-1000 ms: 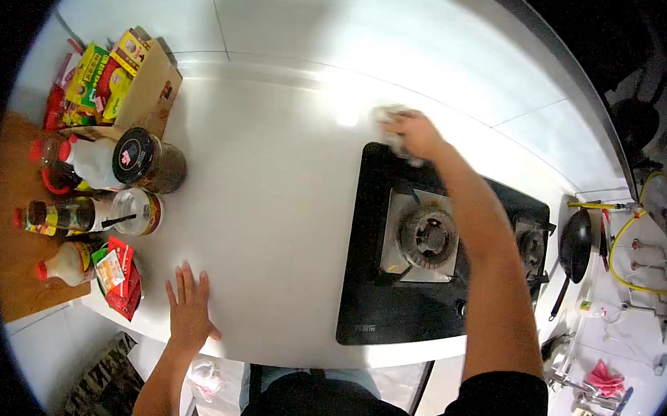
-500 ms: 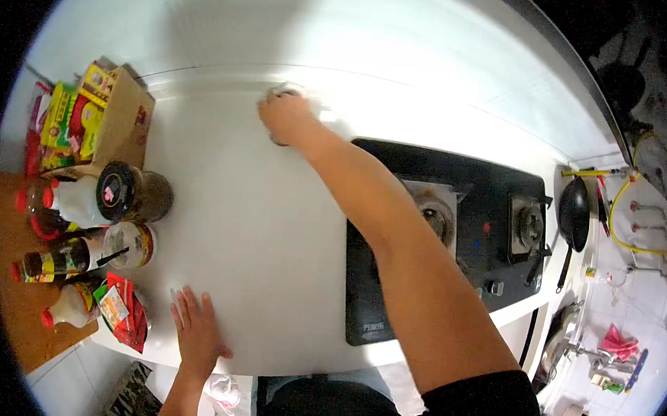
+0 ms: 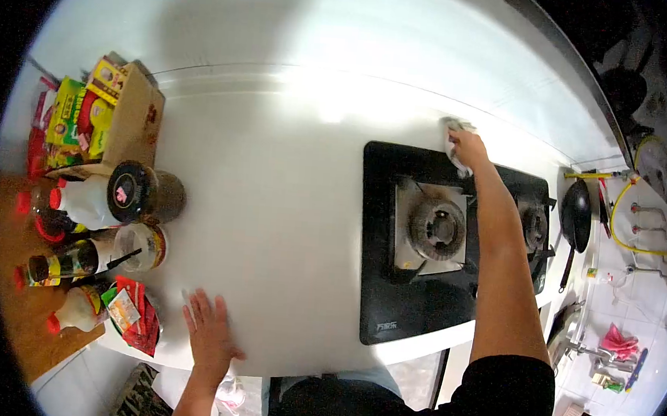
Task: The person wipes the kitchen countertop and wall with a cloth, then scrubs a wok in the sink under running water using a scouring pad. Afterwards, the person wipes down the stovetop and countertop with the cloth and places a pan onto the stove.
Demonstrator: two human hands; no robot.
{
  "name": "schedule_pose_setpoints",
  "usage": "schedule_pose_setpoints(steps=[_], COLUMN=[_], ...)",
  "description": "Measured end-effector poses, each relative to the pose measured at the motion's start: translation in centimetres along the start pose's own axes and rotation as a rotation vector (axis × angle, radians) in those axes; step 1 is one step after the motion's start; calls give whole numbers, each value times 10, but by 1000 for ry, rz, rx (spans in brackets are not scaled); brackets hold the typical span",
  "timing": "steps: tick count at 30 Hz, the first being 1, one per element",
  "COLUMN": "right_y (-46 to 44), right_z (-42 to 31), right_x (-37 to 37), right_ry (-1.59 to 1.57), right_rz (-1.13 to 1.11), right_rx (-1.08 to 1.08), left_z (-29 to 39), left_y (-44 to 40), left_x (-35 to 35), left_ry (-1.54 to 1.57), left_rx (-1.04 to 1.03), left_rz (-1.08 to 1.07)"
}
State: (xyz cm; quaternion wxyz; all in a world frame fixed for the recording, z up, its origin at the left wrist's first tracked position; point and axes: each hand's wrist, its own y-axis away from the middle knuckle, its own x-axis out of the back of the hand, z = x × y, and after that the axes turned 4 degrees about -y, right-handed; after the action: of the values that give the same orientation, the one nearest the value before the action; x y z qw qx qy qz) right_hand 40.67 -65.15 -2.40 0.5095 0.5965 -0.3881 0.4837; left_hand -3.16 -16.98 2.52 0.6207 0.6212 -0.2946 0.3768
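Observation:
My right hand (image 3: 469,148) is closed around a crumpled whitish cloth (image 3: 456,161) at the back edge of the black gas stove (image 3: 411,318). Part of the cloth hangs over the stove's rear rim, and part lies on the white counter behind it. My left hand (image 3: 212,335) lies flat with fingers spread on the front of the white counter (image 3: 279,204), near a red packet (image 3: 144,322). Below my right arm, one burner (image 3: 436,229) shows fully; the other burner (image 3: 535,226) is partly covered by the arm.
On the left stand a cardboard box (image 3: 140,117) of packets, a dark-lidded jar (image 3: 166,196), a clear tub (image 3: 139,247) and several bottles. A black frying pan (image 3: 575,213) is right of the stove. A pink cloth (image 3: 619,342) hangs near the faucet at far right.
My right hand has swept the cloth to the right, from the back of the counter to the stove's rear edge. The left hand stays flat on the counter.

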Motion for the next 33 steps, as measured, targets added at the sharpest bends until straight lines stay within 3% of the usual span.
schedule_pose_setpoints(steps=[6, 9, 13, 16, 19, 20, 23, 24, 27, 28, 29, 31, 32, 33], right_y=[6, -2, -15, -15, -22, -23, -7, -8, -7, -11, -15, -22, -32, -22], right_z=[-35, -43, -104, -150, -156, -156, -170, -176, -186, -195, -204, -237, -263, -290], right_x=[6, 3, 37, 64, 54, 55, 38, 23, -26, -20, -15, -24, -38, -31], right_ry=[11, 21, -669, -1199, -442, -362, -314, -27, -70, -83, 200, -40, 142, 127], right_rz=[74, 92, 124, -301, 93, 147, 284, 140, 140, 91, 68, 39, 131, 138], right_rx=[-4, 141, 347, 151, 321, 237, 861, 861, 777, 872, 942, 971, 1096, 1122], left_z=[-11, -12, -15, -6, -8, -7, -1, -1, 1, 6, 10, 10, 3, 7], left_y=[1, 3, 3, -3, 0, 1, -4, -5, -4, -7, -6, -11, -5, -7], left_x=[-16, -22, -28, -14, -18, -20, -10, -9, -13, -10, -9, -11, -25, -23], left_ry=[56, 74, 49, -43, -75, -125, -161, -152, -157, -171, -175, -196, -97, -146], left_rx=[-55, -77, -108, 1, -21, -29, 24, 20, 31, 53, 67, 80, 32, 50], left_rz=[91, 150, 210, 30, 57, 77, -40, -46, -50, -78, -92, -99, 50, 23])
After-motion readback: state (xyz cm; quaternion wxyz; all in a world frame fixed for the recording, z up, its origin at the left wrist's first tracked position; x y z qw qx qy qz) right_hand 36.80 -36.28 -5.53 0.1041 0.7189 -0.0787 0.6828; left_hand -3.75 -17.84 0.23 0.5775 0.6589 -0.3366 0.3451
